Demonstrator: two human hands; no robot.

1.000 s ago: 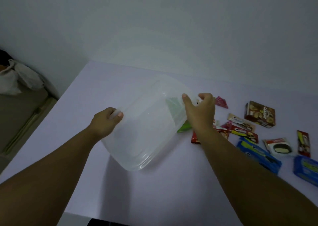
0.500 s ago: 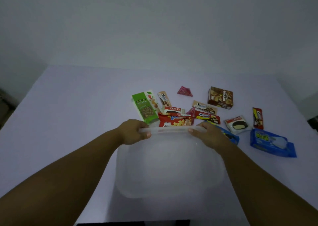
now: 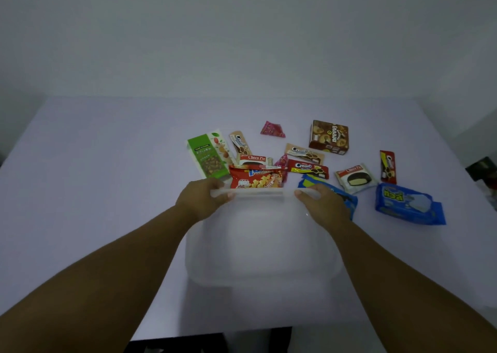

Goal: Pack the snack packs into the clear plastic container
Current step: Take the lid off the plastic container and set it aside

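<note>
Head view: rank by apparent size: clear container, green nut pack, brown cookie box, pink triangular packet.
1. clear container, though it sits nearest the camera, which inflates it.
2. green nut pack
3. brown cookie box, close to the green pack, so that order is unsure.
4. pink triangular packet

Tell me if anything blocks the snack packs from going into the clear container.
Nothing visible stands between them. The clear container sits open-topped on the table, just near of the snack packs. The left hand and right hand grip its far rim, and no lid is visible.
</note>
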